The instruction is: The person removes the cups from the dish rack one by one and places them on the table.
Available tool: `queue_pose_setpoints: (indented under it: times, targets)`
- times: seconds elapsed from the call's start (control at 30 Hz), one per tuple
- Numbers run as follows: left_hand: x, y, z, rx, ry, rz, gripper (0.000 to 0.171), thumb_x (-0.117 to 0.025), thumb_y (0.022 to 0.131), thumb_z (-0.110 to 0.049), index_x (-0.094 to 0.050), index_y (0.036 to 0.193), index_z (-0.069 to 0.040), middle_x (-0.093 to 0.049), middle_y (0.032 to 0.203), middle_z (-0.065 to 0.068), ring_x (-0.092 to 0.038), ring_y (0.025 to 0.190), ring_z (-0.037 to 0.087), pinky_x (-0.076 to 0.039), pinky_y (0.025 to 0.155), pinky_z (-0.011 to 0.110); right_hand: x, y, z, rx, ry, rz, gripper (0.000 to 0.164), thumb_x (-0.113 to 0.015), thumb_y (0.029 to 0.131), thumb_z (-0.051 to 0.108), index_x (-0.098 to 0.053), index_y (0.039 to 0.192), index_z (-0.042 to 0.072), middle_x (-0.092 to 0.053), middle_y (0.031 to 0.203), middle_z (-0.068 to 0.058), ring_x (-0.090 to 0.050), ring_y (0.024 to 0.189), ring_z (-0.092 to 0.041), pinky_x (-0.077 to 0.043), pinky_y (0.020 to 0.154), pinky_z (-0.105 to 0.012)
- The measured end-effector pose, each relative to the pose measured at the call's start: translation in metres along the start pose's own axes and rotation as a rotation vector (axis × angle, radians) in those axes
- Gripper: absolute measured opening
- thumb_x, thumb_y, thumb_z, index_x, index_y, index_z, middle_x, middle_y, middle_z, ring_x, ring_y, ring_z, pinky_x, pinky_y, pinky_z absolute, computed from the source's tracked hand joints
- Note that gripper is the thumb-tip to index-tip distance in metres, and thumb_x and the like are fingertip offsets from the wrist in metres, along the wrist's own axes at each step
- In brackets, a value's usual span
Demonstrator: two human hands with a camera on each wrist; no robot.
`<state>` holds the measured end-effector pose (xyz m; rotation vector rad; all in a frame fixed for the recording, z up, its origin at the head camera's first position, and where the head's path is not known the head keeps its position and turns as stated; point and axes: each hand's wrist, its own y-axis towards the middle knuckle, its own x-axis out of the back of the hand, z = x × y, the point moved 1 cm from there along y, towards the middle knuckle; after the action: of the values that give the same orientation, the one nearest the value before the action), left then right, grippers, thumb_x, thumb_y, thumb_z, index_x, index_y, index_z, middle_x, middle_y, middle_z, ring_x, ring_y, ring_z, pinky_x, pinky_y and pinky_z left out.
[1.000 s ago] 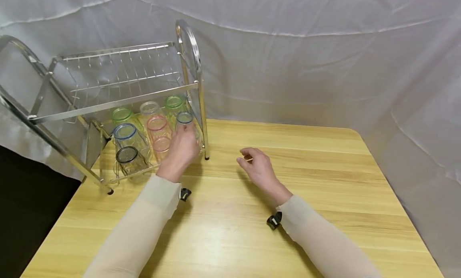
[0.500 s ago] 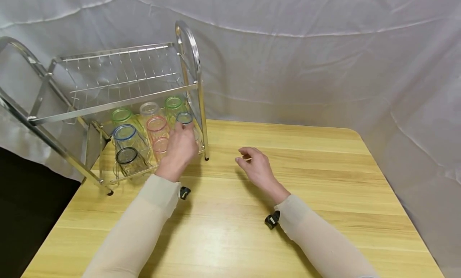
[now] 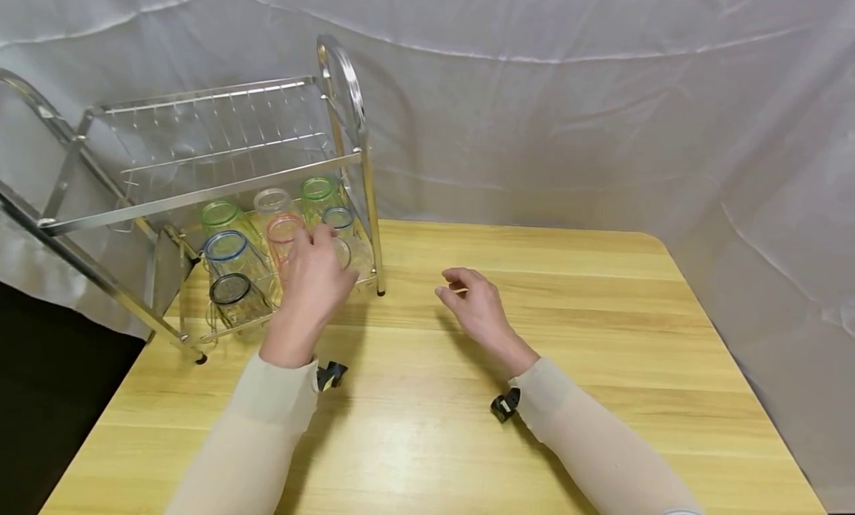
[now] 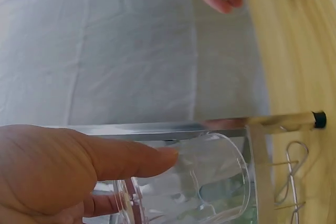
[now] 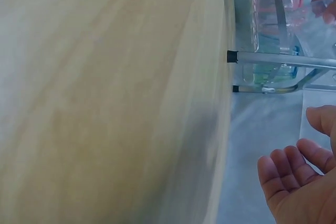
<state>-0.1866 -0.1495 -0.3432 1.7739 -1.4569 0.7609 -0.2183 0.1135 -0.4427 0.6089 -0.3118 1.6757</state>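
My left hand [image 3: 309, 285] reaches over the front right of the rack's lower shelf, thumb and fingers apart. Beside it stands a clear glass [image 3: 361, 258]; in the left wrist view the straight thumb lies across this glass [image 4: 212, 174], with a pinkish-ringed glass [image 4: 131, 200] by the other fingers. From above, the hand covers most of the front pink glass and overlaps the rear pink-ringed glass [image 3: 283, 229]. A blue-green-ringed glass [image 3: 338, 218] is just behind. To the right, my right hand [image 3: 477, 307] hovers over the table, fingers loosely curved around nothing.
The two-tier metal rack [image 3: 214, 192] stands at the table's back left. Blue-ringed [image 3: 227, 246], black-ringed [image 3: 234, 292], green-ringed [image 3: 223, 214] and whitish-ringed glasses [image 3: 272, 201] share its lower shelf. Grey cloth [image 3: 534, 129] hangs behind the wooden table [image 3: 601, 337].
My left hand has moved left and slightly toward me, from the clear glass to over the front pink one, and its thumb has spread. The clear glass now shows more. The right hand stays about still.
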Motion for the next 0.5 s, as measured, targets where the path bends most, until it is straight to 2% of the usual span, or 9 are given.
queue_pose_setpoints:
  times: [0.13,0.27,0.43,0.5]
  targets:
    - [0.007,-0.014,-0.002,0.043,-0.06,0.017,0.068,-0.079,0.09,-0.017,-0.045,0.144,0.005,-0.039,0.147,0.038,-0.047,0.129,0.057,-0.042,0.108,0.07,0.003,0.0,0.002,-0.005,0.004,-0.006,0.038,-0.07,0.103,0.026,-0.067,0.135,0.005,-0.068,0.13,-0.019,-0.064,0.114,-0.028,-0.058,0.099,-0.044]
    - [0.01,-0.029,-0.003,0.072,-0.12,0.059,0.072,-0.085,0.089,-0.024,-0.046,0.144,0.003,-0.045,0.142,0.034,-0.044,0.132,0.05,-0.043,0.109,0.066,0.007,-0.001,0.004,-0.015,0.004,-0.014,0.038,-0.07,0.103,0.026,-0.067,0.135,0.006,-0.068,0.13,-0.019,-0.065,0.115,-0.028,-0.058,0.099,-0.045]
    - [0.003,-0.039,0.001,0.083,-0.208,0.132,0.067,-0.084,0.09,-0.031,-0.05,0.142,-0.005,-0.05,0.148,0.024,-0.05,0.133,0.041,-0.045,0.108,0.062,0.011,-0.002,0.006,-0.015,0.018,-0.021,0.038,-0.07,0.103,0.026,-0.067,0.135,0.007,-0.069,0.13,-0.016,-0.065,0.116,-0.028,-0.058,0.1,-0.044]
    - [-0.003,-0.039,0.003,0.084,-0.242,0.147,0.064,-0.085,0.09,-0.031,-0.051,0.14,-0.009,-0.051,0.15,0.02,-0.055,0.127,0.039,-0.047,0.106,0.061,0.012,-0.002,0.007,-0.016,0.029,-0.026,0.038,-0.07,0.102,0.026,-0.067,0.135,0.007,-0.069,0.13,-0.013,-0.064,0.116,-0.027,-0.058,0.1,-0.044]
